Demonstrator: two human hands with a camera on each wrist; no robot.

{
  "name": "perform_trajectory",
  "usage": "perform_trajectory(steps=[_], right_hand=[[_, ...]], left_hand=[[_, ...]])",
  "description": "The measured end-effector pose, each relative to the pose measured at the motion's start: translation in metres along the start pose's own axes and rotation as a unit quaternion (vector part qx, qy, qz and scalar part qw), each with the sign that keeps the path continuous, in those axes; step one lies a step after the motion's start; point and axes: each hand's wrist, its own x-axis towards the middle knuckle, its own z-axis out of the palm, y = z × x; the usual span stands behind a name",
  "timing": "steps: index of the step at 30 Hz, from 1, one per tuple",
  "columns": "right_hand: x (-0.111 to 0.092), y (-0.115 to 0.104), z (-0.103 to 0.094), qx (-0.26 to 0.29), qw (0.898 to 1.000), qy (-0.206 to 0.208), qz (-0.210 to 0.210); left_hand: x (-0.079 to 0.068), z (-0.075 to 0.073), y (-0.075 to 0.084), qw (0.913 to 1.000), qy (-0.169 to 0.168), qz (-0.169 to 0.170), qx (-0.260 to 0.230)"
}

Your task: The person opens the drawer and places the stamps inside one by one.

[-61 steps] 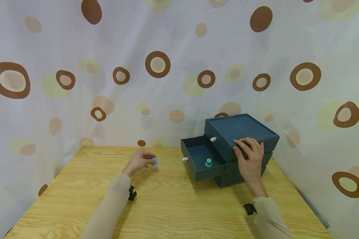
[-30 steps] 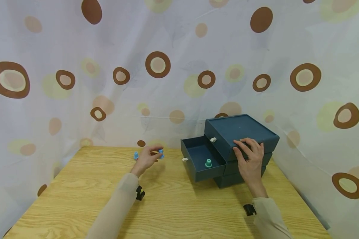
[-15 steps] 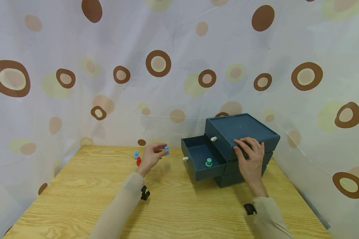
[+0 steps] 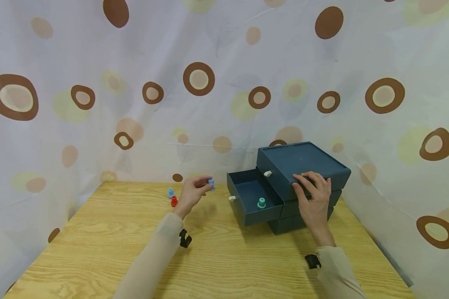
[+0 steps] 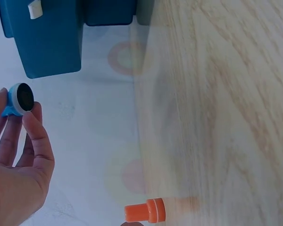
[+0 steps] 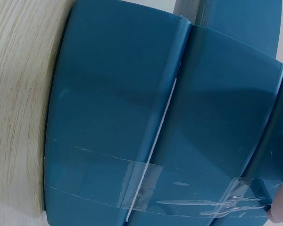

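My left hand [image 4: 193,192] pinches a small blue toy stamp [image 4: 211,185] between thumb and fingers, raised over the table left of the pulled-out drawer [image 4: 243,203]. Its dark round face with a white rim shows on the stamp [image 5: 21,98] in the left wrist view. Inside the drawer stands a green stamp [image 4: 261,203]. My right hand [image 4: 314,195] rests on the near top edge of the dark blue drawer unit [image 4: 303,160], fingers bent over the corner. Behind my left forearm, a light blue stamp [image 4: 171,193] and a red stamp [image 4: 174,201] stand on the table.
The wooden table [image 4: 228,265] ends at a spotted curtain [image 4: 217,116]. An orange-looking stamp [image 5: 145,211] stands near the table edge in the left wrist view. Clear tape [image 6: 188,202] runs across the unit's side. White pull tabs [image 4: 267,173] stick out of the drawer fronts.
My left hand has carried the blue stamp right and away from me, toward the drawer, uncovering the light blue and red stamps. My right hand has stayed on the unit.
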Motion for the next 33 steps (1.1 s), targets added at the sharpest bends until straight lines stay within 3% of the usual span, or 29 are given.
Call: perform_trajectory(steps=[16, 27, 33], right_hand=[[-0.001, 0.003, 0.000, 0.005, 1.000, 0.003, -0.002], [0.000, 0.002, 0.000, -0.001, 1.000, -0.001, 0.001], [0.000, 0.002, 0.000, -0.002, 1.000, -0.001, 0.002]], left_hand=[[0.004, 0.010, 0.015, 0.9993, 0.007, 0.025, -0.026], [0.008, 0.027, 0.024, 0.9975, 0.028, 0.057, -0.032], [0.010, 0.039, 0.030, 0.9964, 0.017, 0.077, -0.032]])
